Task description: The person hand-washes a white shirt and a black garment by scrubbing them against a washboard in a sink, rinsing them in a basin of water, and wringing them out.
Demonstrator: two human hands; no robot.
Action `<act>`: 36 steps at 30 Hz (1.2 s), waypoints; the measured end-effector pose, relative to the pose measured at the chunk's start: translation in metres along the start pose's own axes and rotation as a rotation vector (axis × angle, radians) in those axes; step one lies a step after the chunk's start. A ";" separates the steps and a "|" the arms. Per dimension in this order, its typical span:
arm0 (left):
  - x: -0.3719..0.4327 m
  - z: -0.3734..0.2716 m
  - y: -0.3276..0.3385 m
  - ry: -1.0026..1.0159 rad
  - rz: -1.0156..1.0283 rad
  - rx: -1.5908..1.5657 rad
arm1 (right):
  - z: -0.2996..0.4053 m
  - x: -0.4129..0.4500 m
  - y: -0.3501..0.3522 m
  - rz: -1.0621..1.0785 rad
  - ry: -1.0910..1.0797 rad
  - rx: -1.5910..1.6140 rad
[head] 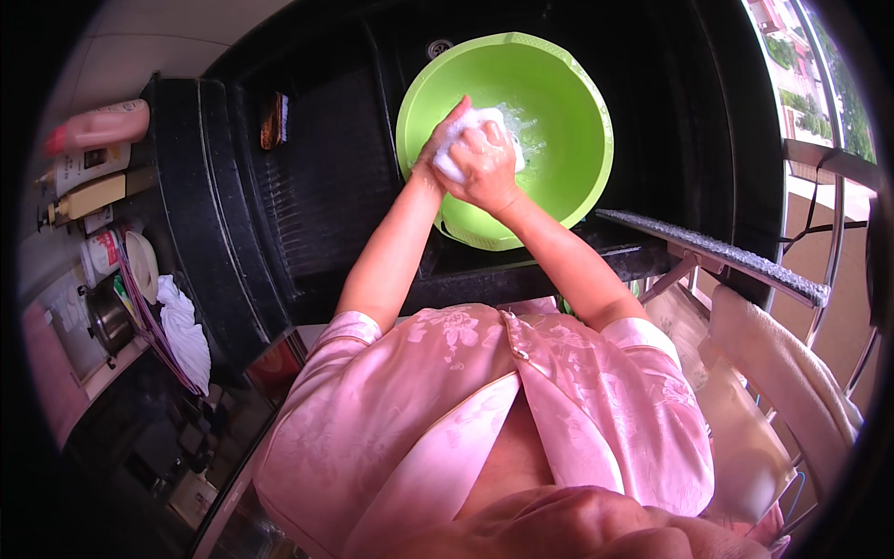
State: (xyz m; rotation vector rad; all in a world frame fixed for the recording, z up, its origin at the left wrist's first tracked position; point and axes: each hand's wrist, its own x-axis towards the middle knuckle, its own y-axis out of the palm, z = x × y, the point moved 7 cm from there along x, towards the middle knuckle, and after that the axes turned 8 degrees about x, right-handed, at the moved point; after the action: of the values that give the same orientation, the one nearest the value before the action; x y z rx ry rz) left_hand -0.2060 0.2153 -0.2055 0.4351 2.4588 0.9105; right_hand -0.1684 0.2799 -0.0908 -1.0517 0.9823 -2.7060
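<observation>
Both my hands are together over a lime-green plastic basin (pixel 573 140), squeezing a wet white cloth (pixel 466 124) between them. My right hand (pixel 490 171) is curled over the cloth from the front right, its knuckles up. On the left side, my left hand (pixel 434 143) presses against the same cloth, with a digit pointing up; its palm is hidden. Water and white suds (pixel 527 133) splash in the basin just beyond the cloth. The basin stands in a black sink (pixel 649 105).
Left of the basin, the black surface has washboard ridges (pixel 283 223) and a scrub brush (pixel 274 120). A drain (pixel 440 49) shows behind the basin's rim. A pink bottle (pixel 105 127) and other bottles line the left. A flat mop head (pixel 712 251) juts in from the right.
</observation>
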 end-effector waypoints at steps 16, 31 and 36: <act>-0.011 0.098 -0.124 -0.257 -0.664 0.172 | -0.156 -0.082 0.054 0.620 0.692 -0.527; 0.021 0.025 0.007 0.063 0.090 -0.301 | -0.041 0.012 -0.007 -0.044 0.217 0.164; -0.025 -0.010 -0.021 0.066 -0.649 0.026 | -0.067 0.008 0.020 -0.055 0.709 0.915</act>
State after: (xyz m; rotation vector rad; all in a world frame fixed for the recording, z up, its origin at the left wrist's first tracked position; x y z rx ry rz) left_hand -0.1933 0.1833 -0.2049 -0.3804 2.4226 0.6161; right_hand -0.2201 0.2978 -0.1358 0.0510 -0.3330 -3.0227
